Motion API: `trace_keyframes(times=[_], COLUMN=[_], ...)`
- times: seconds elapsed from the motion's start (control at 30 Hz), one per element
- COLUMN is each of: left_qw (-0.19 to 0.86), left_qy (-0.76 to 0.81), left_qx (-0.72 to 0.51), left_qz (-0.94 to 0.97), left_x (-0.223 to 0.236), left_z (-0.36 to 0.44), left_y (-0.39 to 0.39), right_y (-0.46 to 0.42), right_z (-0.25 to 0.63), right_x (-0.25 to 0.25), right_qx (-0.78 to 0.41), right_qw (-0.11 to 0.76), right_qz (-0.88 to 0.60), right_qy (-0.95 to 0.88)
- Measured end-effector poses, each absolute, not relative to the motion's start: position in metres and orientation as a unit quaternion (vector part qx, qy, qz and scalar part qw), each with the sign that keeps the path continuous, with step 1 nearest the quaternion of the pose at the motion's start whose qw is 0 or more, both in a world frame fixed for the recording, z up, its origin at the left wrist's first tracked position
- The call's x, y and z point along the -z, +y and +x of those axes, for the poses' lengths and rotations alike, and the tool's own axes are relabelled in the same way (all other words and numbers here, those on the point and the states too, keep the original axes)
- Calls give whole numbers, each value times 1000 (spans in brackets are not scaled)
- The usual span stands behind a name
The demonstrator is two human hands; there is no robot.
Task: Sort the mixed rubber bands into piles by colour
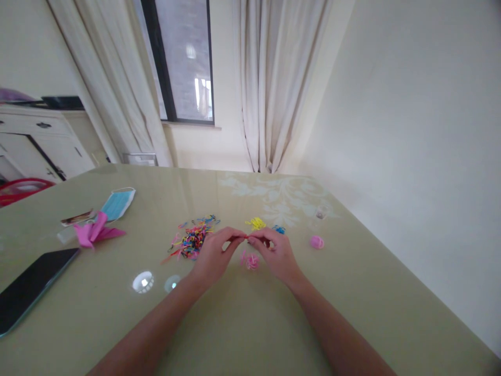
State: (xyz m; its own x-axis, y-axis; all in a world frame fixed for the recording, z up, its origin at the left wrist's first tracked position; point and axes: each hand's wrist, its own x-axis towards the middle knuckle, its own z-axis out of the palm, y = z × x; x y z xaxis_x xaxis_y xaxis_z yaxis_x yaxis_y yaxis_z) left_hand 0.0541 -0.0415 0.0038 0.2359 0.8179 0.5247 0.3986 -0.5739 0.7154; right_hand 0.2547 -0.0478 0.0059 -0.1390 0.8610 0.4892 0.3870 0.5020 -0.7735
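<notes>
Frame centre: your left hand (213,254) and right hand (274,252) pinch a red band (241,237) between them, beside the mixed pile (192,240).

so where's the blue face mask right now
In the head view the blue face mask lies on the table's far left, just behind the pink paper.

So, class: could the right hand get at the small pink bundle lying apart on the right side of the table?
Probably yes. The pink bundle lies beside the right hand with only bare table between, though both hands are pinching a red band.
</notes>
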Motion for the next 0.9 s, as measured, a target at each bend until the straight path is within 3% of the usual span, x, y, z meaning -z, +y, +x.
trace_keyframes(times=[0.2, 0.43, 0.9], left_qw=[218, 289, 266], left_qy=[411, 398, 399], left_qx=[-472, -526, -546], left_qz=[749, 694, 687], left_x=[-4, 0, -2], left_z=[57, 57, 55], left_y=[-46, -42, -41], right_y=[-49, -46, -50], right_z=[256, 256, 255], right_x=[-6, -6, -8], right_qx=[-228, -239, -250], right_qw=[491, 519, 531], right_qz=[-443, -434, -421], right_qy=[-715, -697, -691])
